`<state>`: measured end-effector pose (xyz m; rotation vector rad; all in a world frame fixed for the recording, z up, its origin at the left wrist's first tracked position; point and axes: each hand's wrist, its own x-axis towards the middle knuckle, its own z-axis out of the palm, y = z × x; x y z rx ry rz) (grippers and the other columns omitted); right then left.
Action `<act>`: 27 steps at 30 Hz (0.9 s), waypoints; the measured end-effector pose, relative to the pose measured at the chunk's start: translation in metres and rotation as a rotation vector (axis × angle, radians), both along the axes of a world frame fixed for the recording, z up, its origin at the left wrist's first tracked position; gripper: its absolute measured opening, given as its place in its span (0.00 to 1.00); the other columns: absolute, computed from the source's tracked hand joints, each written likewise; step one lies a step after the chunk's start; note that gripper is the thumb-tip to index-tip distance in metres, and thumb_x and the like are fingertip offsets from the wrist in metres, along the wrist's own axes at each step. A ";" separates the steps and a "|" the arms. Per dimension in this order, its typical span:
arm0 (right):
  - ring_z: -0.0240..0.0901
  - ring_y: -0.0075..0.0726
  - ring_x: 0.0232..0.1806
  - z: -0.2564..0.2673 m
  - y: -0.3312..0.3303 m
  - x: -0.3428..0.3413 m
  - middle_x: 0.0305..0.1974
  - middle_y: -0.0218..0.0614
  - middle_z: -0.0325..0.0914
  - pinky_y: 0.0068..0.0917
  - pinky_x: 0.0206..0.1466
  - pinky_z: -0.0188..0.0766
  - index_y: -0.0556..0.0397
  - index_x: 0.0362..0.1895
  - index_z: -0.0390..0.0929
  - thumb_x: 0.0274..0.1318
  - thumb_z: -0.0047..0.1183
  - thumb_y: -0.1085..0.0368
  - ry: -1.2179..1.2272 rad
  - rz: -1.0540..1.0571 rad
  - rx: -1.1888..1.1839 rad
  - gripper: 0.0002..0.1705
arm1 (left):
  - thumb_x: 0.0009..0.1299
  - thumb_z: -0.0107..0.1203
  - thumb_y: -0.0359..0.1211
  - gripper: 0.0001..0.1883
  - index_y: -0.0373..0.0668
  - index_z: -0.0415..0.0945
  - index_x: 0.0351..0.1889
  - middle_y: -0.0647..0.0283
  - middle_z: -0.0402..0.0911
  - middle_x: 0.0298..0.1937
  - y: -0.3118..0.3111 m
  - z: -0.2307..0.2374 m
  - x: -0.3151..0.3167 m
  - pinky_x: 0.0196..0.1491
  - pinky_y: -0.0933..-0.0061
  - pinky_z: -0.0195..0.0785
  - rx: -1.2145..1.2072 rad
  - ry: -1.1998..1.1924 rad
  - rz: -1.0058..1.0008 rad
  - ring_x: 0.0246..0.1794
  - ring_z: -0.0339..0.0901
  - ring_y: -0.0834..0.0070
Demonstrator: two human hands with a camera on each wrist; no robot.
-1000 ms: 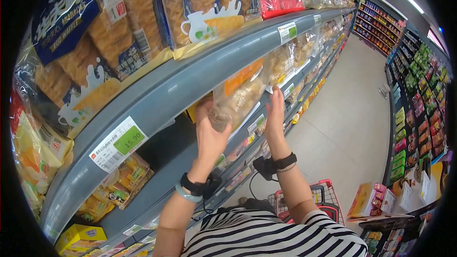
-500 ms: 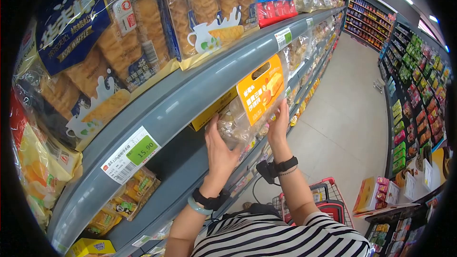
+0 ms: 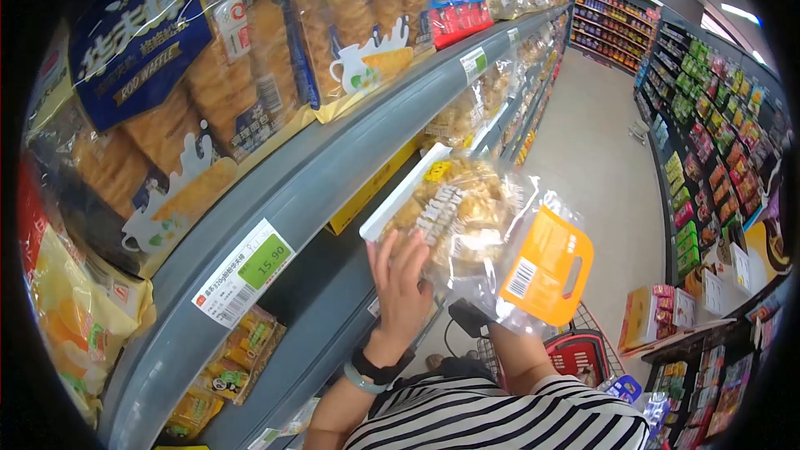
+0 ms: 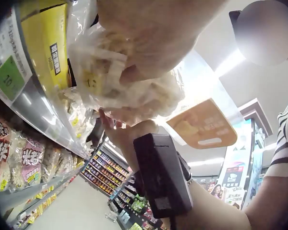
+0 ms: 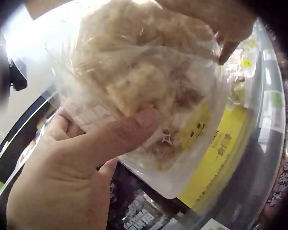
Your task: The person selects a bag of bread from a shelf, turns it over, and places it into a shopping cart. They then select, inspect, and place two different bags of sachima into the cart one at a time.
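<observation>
A clear snack bag with an orange handle tag is tilted in front of the shelf, its tag at the lower right in the head view. My left hand grips the bag's near left end, fingers over its surface. The bag covers my right hand in the head view. In the right wrist view, my right hand pinches the bag with the thumb lying across the plastic. The left wrist view shows my left hand above the same bag.
Rod waffle packs fill the upper shelf, above a rail with a 15.90 price label. A yellow box sits behind the rail. A red-framed cart stands below, beside the aisle floor.
The bag has come out from the shelf and been turned over, its orange tag swinging from the top to the lower right. The right hand has gone behind the bag; the left remains on it.
</observation>
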<state>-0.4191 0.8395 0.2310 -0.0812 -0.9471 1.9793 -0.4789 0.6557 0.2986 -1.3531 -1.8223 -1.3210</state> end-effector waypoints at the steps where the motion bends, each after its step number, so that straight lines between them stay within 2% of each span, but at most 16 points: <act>1: 0.64 0.32 0.53 0.013 0.003 -0.013 0.53 0.35 0.68 0.29 0.59 0.58 0.52 0.61 0.61 0.63 0.39 0.47 -0.029 -0.011 0.002 0.28 | 0.46 0.57 0.21 0.32 0.48 0.64 0.51 0.59 0.65 0.60 -0.005 0.002 0.008 0.66 0.38 0.29 -0.019 0.066 0.057 0.67 0.51 0.52; 3: 0.65 0.33 0.53 -0.005 -0.004 0.024 0.52 0.35 0.69 0.29 0.60 0.57 0.52 0.60 0.62 0.63 0.40 0.48 -0.090 -0.041 0.002 0.28 | 0.46 0.61 0.28 0.25 0.63 0.69 0.42 0.67 0.65 0.59 -0.013 0.009 0.023 0.64 0.32 0.11 -0.044 0.132 0.141 0.67 0.51 0.57; 6: 0.65 0.34 0.53 -0.016 -0.016 0.056 0.51 0.36 0.69 0.29 0.60 0.57 0.53 0.60 0.62 0.63 0.40 0.48 -0.187 -0.106 -0.009 0.28 | 0.48 0.62 0.30 0.23 0.67 0.70 0.40 0.69 0.64 0.60 -0.015 0.015 0.038 0.63 0.32 0.09 0.006 0.090 0.034 0.66 0.52 0.58; 8: 0.66 0.35 0.53 -0.021 -0.023 0.080 0.51 0.36 0.70 0.29 0.60 0.57 0.53 0.60 0.63 0.63 0.41 0.49 -0.253 -0.164 -0.026 0.28 | 0.46 0.65 0.35 0.24 0.62 0.71 0.42 0.68 0.67 0.58 -0.020 0.018 0.042 0.63 0.31 0.08 -0.031 0.063 -0.079 0.65 0.55 0.59; 10: 0.66 0.36 0.53 -0.016 -0.013 0.110 0.51 0.36 0.70 0.29 0.60 0.56 0.53 0.59 0.63 0.62 0.41 0.49 -0.317 -0.233 -0.045 0.28 | 0.46 0.67 0.37 0.29 0.53 0.70 0.48 0.62 0.69 0.54 -0.022 0.026 0.050 0.65 0.34 0.19 -0.074 -0.042 -0.204 0.60 0.62 0.58; 11: 0.66 0.36 0.53 -0.027 -0.034 0.130 0.50 0.37 0.71 0.29 0.61 0.56 0.53 0.59 0.63 0.62 0.41 0.49 -0.349 -0.270 -0.054 0.28 | 0.46 0.67 0.37 0.29 0.53 0.70 0.48 0.62 0.69 0.54 -0.020 0.027 0.053 0.65 0.34 0.19 -0.078 -0.045 -0.250 0.60 0.62 0.58; 12: 0.66 0.36 0.53 -0.031 -0.036 0.144 0.50 0.37 0.71 0.29 0.61 0.56 0.54 0.59 0.64 0.62 0.41 0.50 -0.382 -0.308 -0.064 0.27 | 0.47 0.67 0.38 0.31 0.46 0.68 0.50 0.60 0.70 0.53 -0.016 0.028 0.057 0.66 0.40 0.31 0.002 -0.181 -0.318 0.57 0.65 0.60; 13: 0.66 0.32 0.52 -0.009 -0.035 0.154 0.54 0.37 0.67 0.29 0.60 0.56 0.55 0.58 0.65 0.62 0.40 0.50 -0.482 -0.502 0.111 0.27 | 0.49 0.67 0.39 0.33 0.40 0.67 0.52 0.58 0.71 0.51 -0.011 0.028 0.063 0.66 0.46 0.44 0.076 -0.325 -0.382 0.54 0.68 0.62; 14: 0.66 0.27 0.50 0.022 -0.037 0.164 0.58 0.37 0.63 0.29 0.59 0.57 0.56 0.58 0.66 0.62 0.39 0.51 -0.593 -0.687 0.290 0.27 | 0.49 0.67 0.39 0.33 0.40 0.67 0.52 0.58 0.71 0.51 -0.007 0.026 0.065 0.66 0.46 0.44 0.068 -0.340 -0.422 0.54 0.68 0.62; 16: 0.64 0.30 0.53 0.040 -0.054 0.201 0.57 0.37 0.64 0.29 0.62 0.53 0.61 0.54 0.70 0.57 0.44 0.51 -0.650 -0.711 0.258 0.28 | 0.54 0.64 0.37 0.31 0.36 0.65 0.53 0.58 0.71 0.51 -0.001 0.016 0.065 0.58 0.65 0.61 0.018 -1.031 -0.778 0.51 0.70 0.68; 17: 0.57 0.38 0.60 0.041 -0.057 0.223 0.61 0.42 0.60 0.34 0.65 0.48 0.58 0.56 0.69 0.56 0.47 0.53 -0.657 -0.701 0.500 0.28 | 0.54 0.64 0.37 0.31 0.36 0.65 0.53 0.58 0.71 0.51 0.001 0.010 0.064 0.58 0.65 0.61 0.001 -1.037 -0.803 0.51 0.70 0.68; 18: 0.51 0.45 0.66 0.043 -0.060 0.239 0.64 0.47 0.56 0.39 0.67 0.44 0.54 0.59 0.68 0.55 0.49 0.55 -0.656 -0.684 0.742 0.29 | 0.55 0.62 0.35 0.30 0.35 0.63 0.55 0.59 0.71 0.52 0.004 0.005 0.061 0.56 0.69 0.62 -0.029 -1.194 -0.934 0.51 0.70 0.70; 19: 0.41 0.47 0.70 0.060 -0.073 0.248 0.68 0.48 0.46 0.41 0.69 0.38 0.53 0.60 0.67 0.49 0.56 0.55 -0.666 -0.643 0.696 0.33 | 0.57 0.60 0.33 0.30 0.34 0.62 0.56 0.59 0.71 0.52 0.007 0.004 0.062 0.54 0.73 0.63 -0.066 -1.348 -1.062 0.51 0.70 0.72; 20: 0.41 0.47 0.70 0.059 -0.078 0.258 0.68 0.48 0.46 0.41 0.69 0.38 0.53 0.60 0.67 0.49 0.56 0.55 -0.666 -0.672 0.688 0.33 | 0.57 0.60 0.33 0.30 0.34 0.62 0.56 0.59 0.71 0.52 0.010 0.006 0.069 0.54 0.73 0.63 -0.087 -1.340 -1.085 0.51 0.70 0.72; 22: 0.40 0.47 0.70 0.050 -0.096 0.278 0.68 0.47 0.46 0.39 0.70 0.36 0.50 0.63 0.64 0.46 0.60 0.54 -0.558 -0.434 0.446 0.38 | 0.58 0.56 0.30 0.31 0.33 0.60 0.60 0.57 0.71 0.53 0.011 0.009 0.084 0.54 0.72 0.64 -0.022 -1.550 -1.158 0.51 0.71 0.71; 27: 0.42 0.44 0.70 0.053 -0.128 0.307 0.67 0.46 0.49 0.36 0.69 0.38 0.56 0.65 0.59 0.45 0.60 0.54 -0.508 -0.535 0.313 0.43 | 0.58 0.55 0.30 0.31 0.32 0.59 0.61 0.56 0.71 0.53 0.021 -0.012 0.106 0.55 0.72 0.64 -0.194 -1.582 -1.295 0.52 0.71 0.70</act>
